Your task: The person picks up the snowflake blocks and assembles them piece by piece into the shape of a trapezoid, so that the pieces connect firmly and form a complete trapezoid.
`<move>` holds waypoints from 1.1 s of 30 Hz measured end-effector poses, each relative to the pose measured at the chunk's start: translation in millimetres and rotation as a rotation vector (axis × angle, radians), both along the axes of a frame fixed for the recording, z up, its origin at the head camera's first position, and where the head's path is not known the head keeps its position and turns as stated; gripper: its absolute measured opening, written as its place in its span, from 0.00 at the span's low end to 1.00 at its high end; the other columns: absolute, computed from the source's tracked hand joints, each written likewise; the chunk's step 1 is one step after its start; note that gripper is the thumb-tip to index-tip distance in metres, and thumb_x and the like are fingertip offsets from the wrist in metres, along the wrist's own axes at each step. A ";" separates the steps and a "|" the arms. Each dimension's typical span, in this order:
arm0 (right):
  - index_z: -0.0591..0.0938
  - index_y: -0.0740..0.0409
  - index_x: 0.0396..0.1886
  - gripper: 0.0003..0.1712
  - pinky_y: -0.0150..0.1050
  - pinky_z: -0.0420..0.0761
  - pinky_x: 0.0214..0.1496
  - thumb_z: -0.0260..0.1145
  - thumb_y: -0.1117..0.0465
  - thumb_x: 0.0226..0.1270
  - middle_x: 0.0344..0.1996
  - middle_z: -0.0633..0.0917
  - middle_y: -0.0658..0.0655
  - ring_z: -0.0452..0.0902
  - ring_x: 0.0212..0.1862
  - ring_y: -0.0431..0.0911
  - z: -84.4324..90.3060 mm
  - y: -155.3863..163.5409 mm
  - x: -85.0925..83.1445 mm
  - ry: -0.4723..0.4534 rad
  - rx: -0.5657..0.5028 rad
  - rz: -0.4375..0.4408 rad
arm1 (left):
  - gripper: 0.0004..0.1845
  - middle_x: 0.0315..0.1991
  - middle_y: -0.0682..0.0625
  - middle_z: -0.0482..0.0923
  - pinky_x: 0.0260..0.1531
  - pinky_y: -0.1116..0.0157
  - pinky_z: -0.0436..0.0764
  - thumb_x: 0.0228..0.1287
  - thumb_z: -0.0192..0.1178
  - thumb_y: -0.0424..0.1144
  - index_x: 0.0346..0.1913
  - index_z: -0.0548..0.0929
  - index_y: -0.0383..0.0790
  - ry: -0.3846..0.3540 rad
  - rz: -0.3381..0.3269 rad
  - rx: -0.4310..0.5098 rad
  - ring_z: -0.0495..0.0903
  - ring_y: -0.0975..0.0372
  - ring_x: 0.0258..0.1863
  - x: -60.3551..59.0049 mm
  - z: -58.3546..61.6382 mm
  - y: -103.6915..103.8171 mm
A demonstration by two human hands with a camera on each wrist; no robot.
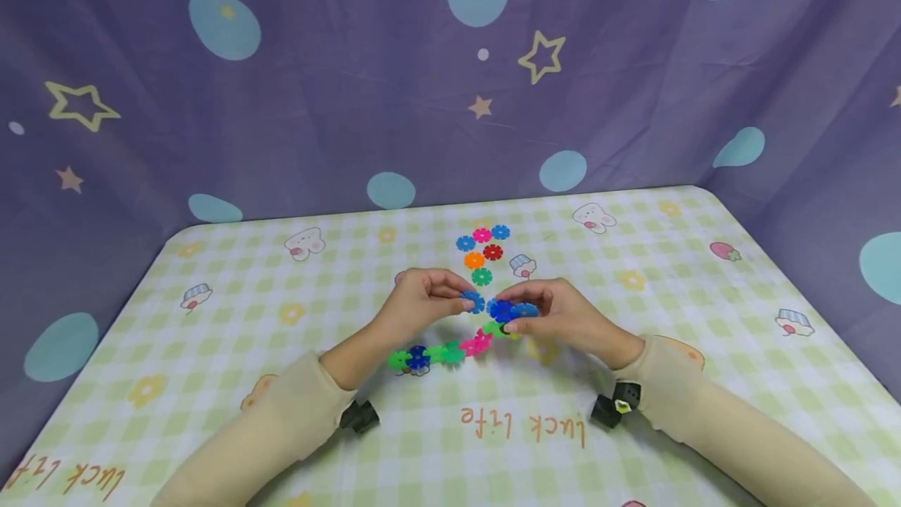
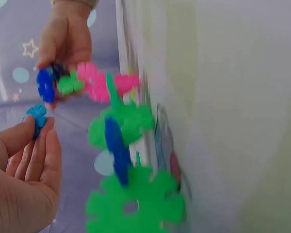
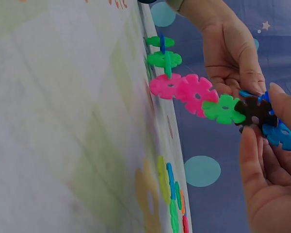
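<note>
Left hand (image 1: 422,300) pinches a blue disc (image 1: 474,302) w/ fingertips, frame centre. Right hand (image 1: 559,315) pinches the blue end of the chain (image 1: 450,350), which sags down-left to the table (image 1: 211,350). Loose discs (image 1: 482,253) lie just above the hands.

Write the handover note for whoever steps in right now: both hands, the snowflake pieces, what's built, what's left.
Left hand: grip pinches one loose blue piece.
Right hand: grip holds the dark-blue end of the chain.
Chain: green, blue, green, pink, green, blue pieces joined, its far end resting on the table.
Left: the blue piece not yet joined; six spare pieces lie behind the hands.
</note>
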State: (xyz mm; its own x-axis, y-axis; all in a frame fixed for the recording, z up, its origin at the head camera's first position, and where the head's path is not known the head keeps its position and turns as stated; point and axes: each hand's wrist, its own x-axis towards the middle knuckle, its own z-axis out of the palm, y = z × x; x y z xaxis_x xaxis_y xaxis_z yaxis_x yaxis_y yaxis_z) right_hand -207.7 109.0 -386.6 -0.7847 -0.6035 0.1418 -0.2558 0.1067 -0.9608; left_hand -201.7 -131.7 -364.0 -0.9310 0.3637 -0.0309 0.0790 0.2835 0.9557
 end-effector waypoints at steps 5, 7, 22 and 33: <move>0.80 0.67 0.50 0.19 0.33 0.78 0.52 0.69 0.68 0.57 0.46 0.84 0.60 0.79 0.49 0.45 -2.2 -2.0 0.5 0.017 -0.026 -0.015 | 0.08 0.33 0.44 0.85 0.41 0.50 0.81 0.59 0.65 0.33 0.40 0.84 0.32 0.023 -0.013 0.019 0.83 0.44 0.38 5.6 -0.7 3.7; 0.80 0.67 0.50 0.19 0.33 0.78 0.50 0.69 0.67 0.58 0.46 0.83 0.59 0.79 0.48 0.45 -2.1 -2.3 1.1 0.021 -0.030 -0.022 | 0.07 0.33 0.44 0.85 0.41 0.49 0.81 0.59 0.65 0.33 0.39 0.84 0.32 0.037 -0.018 0.022 0.83 0.44 0.37 6.5 -0.6 4.4; 0.81 0.64 0.51 0.18 0.34 0.77 0.52 0.68 0.66 0.60 0.47 0.83 0.57 0.78 0.50 0.45 -1.9 -2.5 1.3 0.010 -0.050 -0.043 | 0.07 0.33 0.44 0.86 0.41 0.51 0.81 0.58 0.66 0.33 0.37 0.85 0.33 0.071 0.068 0.060 0.83 0.44 0.38 9.2 0.8 9.3; 0.79 0.68 0.53 0.20 0.34 0.77 0.52 0.67 0.66 0.61 0.48 0.83 0.58 0.77 0.51 0.46 -2.2 -1.8 1.5 0.006 -0.064 -0.041 | 0.06 0.32 0.43 0.85 0.40 0.48 0.81 0.56 0.67 0.32 0.36 0.85 0.32 0.095 0.060 0.082 0.82 0.42 0.36 9.7 0.0 12.3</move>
State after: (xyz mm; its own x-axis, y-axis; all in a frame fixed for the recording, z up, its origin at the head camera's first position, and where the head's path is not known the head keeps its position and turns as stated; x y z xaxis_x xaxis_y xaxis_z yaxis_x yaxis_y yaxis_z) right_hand -206.2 107.3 -388.9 -0.8076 -0.5605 0.1836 -0.2580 0.0558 -0.9645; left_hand -192.0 -119.4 -364.0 -0.9486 0.3048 0.0858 0.1552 0.2113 0.9650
